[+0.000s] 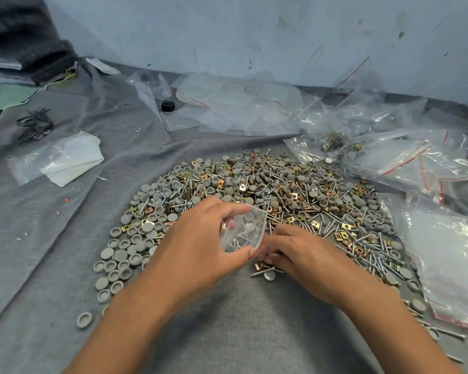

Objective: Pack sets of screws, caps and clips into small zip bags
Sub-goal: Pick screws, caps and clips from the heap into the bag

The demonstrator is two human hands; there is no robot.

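Two bare forearms reached in from bottom edge. Left hand (200,238) held small zip bag (243,229), fingers curled round it, thumb under, mouth with red strip facing right. Few screws and caps already inside bag. Right hand (289,252) just beside bag mouth, fingers bent down on pile (254,190) of screws, caps and clips on grey counter (52,252); could not tell if they pinched anything. Right hand nearer loose parts; likely next move, short lift left into bag mouth.
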